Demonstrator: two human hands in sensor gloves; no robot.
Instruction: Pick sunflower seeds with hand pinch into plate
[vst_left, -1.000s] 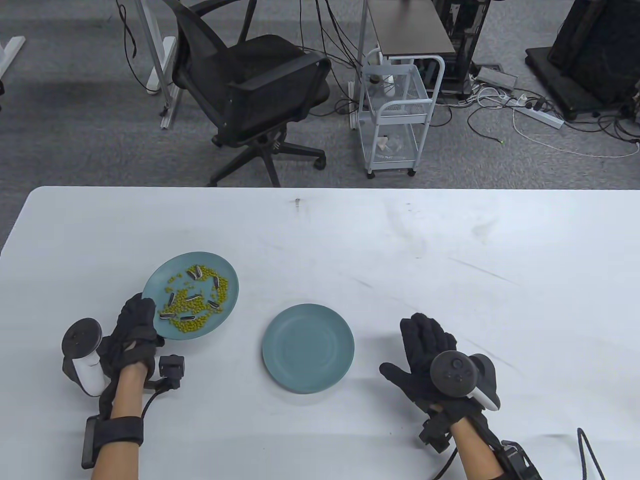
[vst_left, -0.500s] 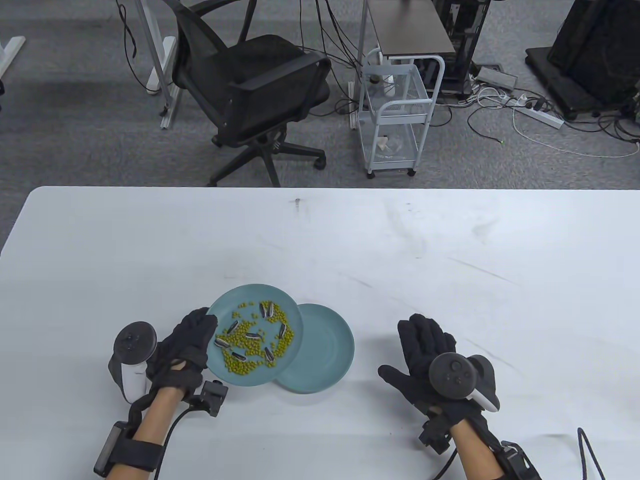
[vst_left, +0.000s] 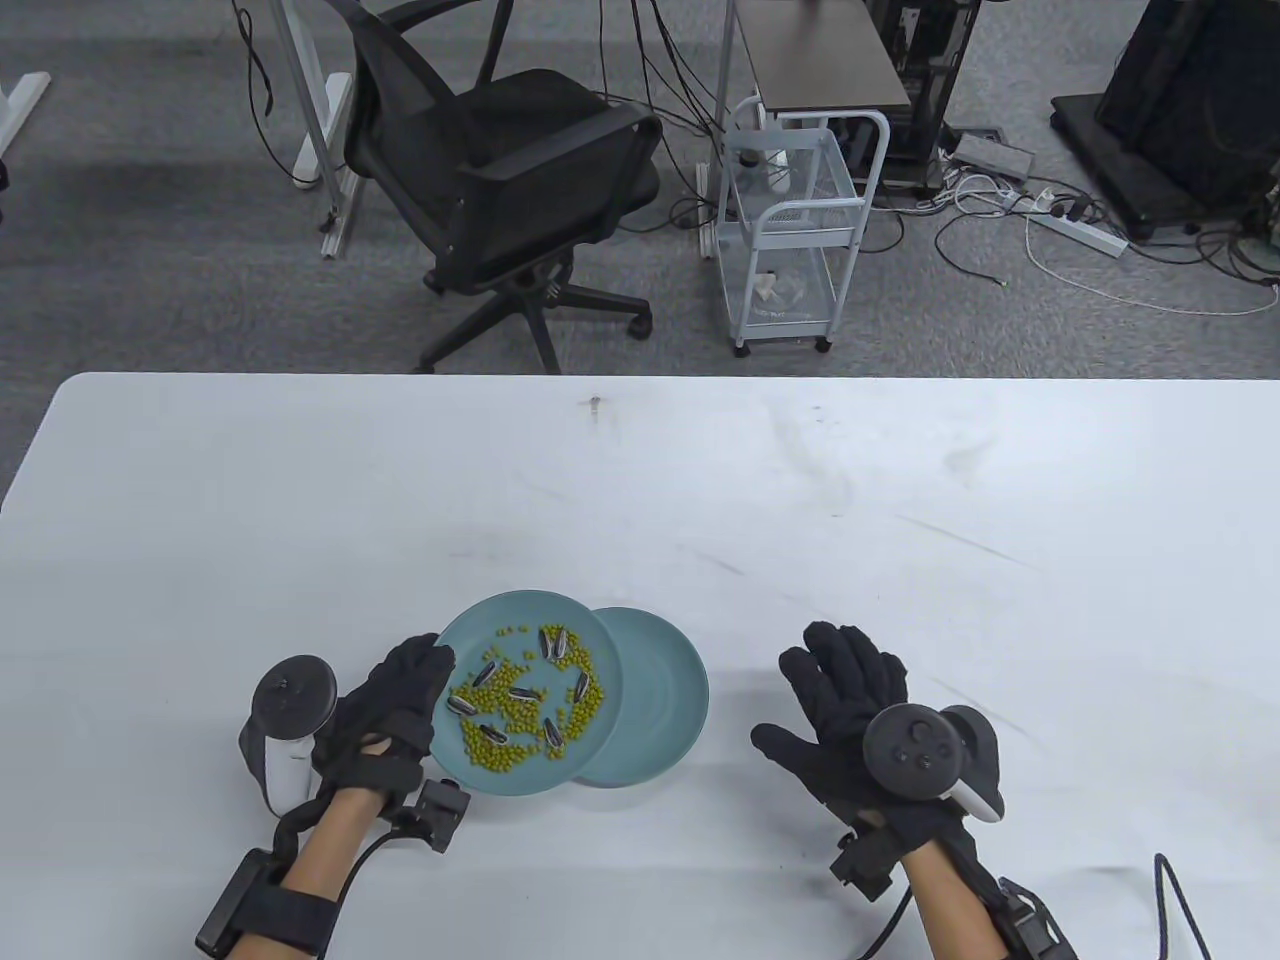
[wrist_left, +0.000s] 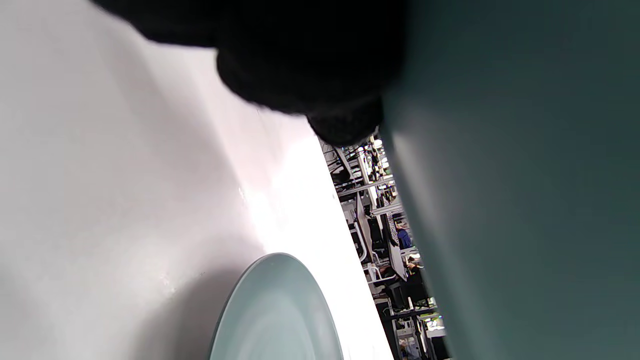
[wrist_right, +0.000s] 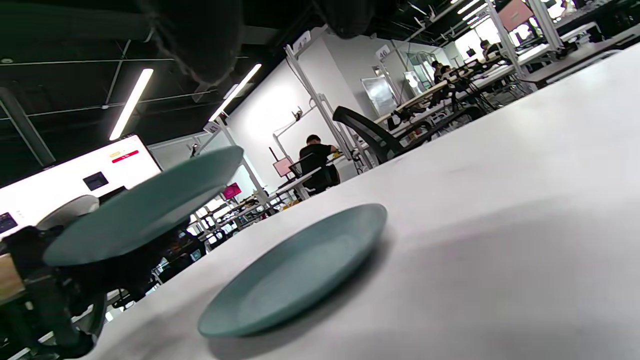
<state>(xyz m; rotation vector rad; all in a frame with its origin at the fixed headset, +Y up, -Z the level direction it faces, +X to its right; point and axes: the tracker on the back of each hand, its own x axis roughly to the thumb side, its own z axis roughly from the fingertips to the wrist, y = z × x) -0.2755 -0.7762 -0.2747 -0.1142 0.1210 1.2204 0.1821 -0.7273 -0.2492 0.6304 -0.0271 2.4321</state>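
A black office chair (vst_left: 510, 190) and white wire cart (vst_left: 790, 230) stand on grey carpet (vst_left: 150, 260) beyond the white table (vst_left: 900, 520), cables (vst_left: 1050, 215) trailing nearby.

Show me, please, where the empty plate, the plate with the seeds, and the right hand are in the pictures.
empty plate (vst_left: 665, 690): table view, bare inside on its right part.
plate with seeds (vst_left: 490, 620): table view, bare area near the far rim.
right hand (vst_left: 845, 690): table view, back of the gloved hand.

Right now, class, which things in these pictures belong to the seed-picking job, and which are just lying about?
Belong to the job:
- held plate with sunflower seeds among green beans
- empty plate
- left hand, gripping the held plate
- right hand, open

Just lying about:
- office chair
- wire cart
- power strip
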